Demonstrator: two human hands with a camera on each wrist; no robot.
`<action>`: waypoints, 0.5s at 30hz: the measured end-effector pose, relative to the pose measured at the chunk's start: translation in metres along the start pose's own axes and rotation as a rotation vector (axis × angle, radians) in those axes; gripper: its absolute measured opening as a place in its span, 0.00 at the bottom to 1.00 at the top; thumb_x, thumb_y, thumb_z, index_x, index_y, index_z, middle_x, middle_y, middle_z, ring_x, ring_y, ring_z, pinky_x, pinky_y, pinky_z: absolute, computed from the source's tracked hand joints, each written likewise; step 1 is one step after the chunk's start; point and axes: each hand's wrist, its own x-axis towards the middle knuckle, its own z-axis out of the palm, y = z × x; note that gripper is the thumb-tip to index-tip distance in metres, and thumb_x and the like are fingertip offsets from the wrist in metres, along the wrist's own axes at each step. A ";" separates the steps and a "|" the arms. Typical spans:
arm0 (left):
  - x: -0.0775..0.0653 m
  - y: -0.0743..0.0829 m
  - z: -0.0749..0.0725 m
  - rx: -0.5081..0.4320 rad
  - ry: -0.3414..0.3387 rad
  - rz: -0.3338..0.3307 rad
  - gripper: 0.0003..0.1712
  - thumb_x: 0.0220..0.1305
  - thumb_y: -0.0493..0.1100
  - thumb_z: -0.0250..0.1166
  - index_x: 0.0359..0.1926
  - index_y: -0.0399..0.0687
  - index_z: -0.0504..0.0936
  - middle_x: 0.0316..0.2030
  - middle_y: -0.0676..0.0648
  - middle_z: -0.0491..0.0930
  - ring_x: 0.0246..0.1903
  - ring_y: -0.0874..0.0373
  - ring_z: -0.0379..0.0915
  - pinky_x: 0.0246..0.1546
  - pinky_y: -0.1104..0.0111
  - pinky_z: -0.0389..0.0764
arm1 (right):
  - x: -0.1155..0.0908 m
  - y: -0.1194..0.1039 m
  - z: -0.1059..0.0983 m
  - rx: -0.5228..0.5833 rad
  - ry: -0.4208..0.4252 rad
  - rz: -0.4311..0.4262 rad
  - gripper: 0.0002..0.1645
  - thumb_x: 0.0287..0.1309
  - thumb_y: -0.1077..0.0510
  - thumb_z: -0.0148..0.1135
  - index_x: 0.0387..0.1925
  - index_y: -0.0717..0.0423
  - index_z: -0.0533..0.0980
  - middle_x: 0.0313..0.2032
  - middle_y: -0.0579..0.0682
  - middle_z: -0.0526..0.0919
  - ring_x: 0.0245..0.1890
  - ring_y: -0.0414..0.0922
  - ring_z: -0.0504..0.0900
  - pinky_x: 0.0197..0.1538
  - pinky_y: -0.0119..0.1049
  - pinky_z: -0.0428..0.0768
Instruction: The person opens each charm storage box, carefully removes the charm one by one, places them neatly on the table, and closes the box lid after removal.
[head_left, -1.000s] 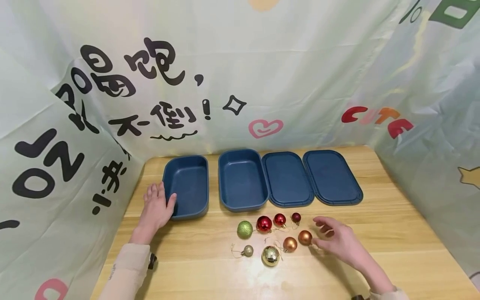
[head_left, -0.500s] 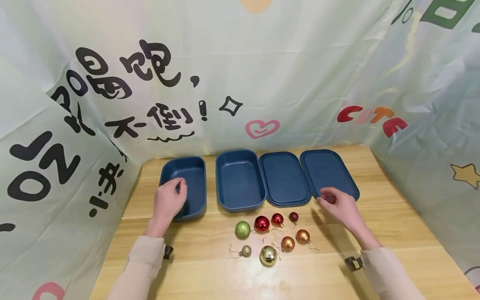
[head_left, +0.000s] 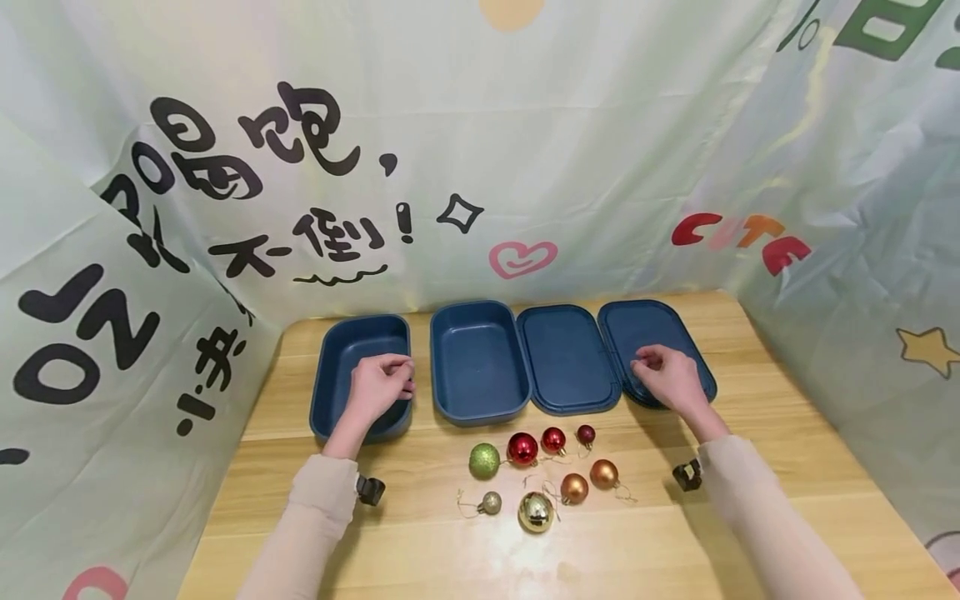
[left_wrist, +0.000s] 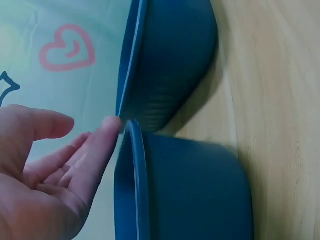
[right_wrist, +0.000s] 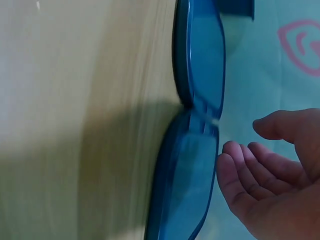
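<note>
In the head view my left hand (head_left: 377, 387) is over the right rim of the left blue box (head_left: 352, 346). The left wrist view shows its thumb apart from loosely bent fingers, with nothing between them. A second blue box (head_left: 480, 367) stands just right of that hand. My right hand (head_left: 666, 375) hovers over the rightmost blue lid (head_left: 645, 325), its fingers loosely bent. In the right wrist view, its thumb and fingers (right_wrist: 250, 175) hold nothing and lie near the lid's edge. Another blue lid (head_left: 570, 358) lies between that lid and the second box.
Christmas baubles lie on the wooden table (head_left: 420, 550) in front: a glittery green bauble (head_left: 484, 461), red baubles (head_left: 522, 448), copper baubles (head_left: 604, 474), a shiny gold bauble (head_left: 536, 512) and a small glittery bauble (head_left: 491, 502). A printed cloth (head_left: 585, 150) encloses the back and sides.
My left hand has moved right from the left box's outer side to its right rim. My right hand has moved from beside a copper bauble up over the right lid. The baubles stayed put.
</note>
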 end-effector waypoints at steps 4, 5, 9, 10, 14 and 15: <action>0.002 0.001 0.006 -0.050 -0.042 -0.069 0.17 0.72 0.38 0.66 0.58 0.35 0.87 0.43 0.33 0.90 0.32 0.47 0.92 0.31 0.67 0.89 | 0.013 0.014 -0.010 -0.007 0.017 0.023 0.20 0.71 0.57 0.62 0.53 0.72 0.82 0.45 0.69 0.87 0.46 0.65 0.86 0.50 0.60 0.82; 0.003 0.002 0.008 -0.056 -0.053 -0.082 0.18 0.72 0.38 0.66 0.59 0.35 0.86 0.45 0.32 0.90 0.32 0.48 0.92 0.32 0.67 0.90 | 0.016 0.018 -0.013 -0.007 0.018 0.030 0.21 0.71 0.57 0.61 0.54 0.73 0.81 0.46 0.71 0.87 0.46 0.66 0.85 0.50 0.60 0.82; 0.006 0.003 0.015 -0.080 -0.095 -0.118 0.22 0.72 0.37 0.65 0.64 0.35 0.83 0.50 0.32 0.89 0.32 0.52 0.91 0.33 0.66 0.90 | 0.024 0.036 -0.024 -0.008 0.049 0.060 0.21 0.71 0.58 0.61 0.53 0.75 0.80 0.48 0.75 0.86 0.47 0.68 0.85 0.50 0.57 0.82; 0.007 0.003 0.016 -0.082 -0.106 -0.123 0.23 0.72 0.37 0.64 0.65 0.34 0.82 0.50 0.32 0.89 0.31 0.54 0.91 0.34 0.65 0.90 | 0.026 0.040 -0.026 -0.015 0.066 0.065 0.20 0.71 0.59 0.62 0.52 0.75 0.81 0.48 0.75 0.86 0.47 0.69 0.85 0.49 0.56 0.82; 0.009 0.003 0.020 -0.074 -0.125 -0.127 0.24 0.72 0.37 0.65 0.67 0.34 0.80 0.51 0.31 0.88 0.28 0.59 0.89 0.34 0.64 0.90 | 0.030 0.057 -0.031 -0.053 0.128 0.067 0.19 0.68 0.60 0.62 0.48 0.74 0.83 0.45 0.73 0.87 0.44 0.68 0.86 0.45 0.47 0.80; 0.009 0.002 0.021 -0.073 -0.125 -0.127 0.25 0.72 0.36 0.65 0.67 0.34 0.80 0.51 0.30 0.88 0.28 0.60 0.89 0.34 0.64 0.90 | 0.031 0.060 -0.032 -0.057 0.139 0.065 0.18 0.68 0.60 0.62 0.48 0.74 0.83 0.44 0.73 0.88 0.44 0.68 0.86 0.44 0.46 0.79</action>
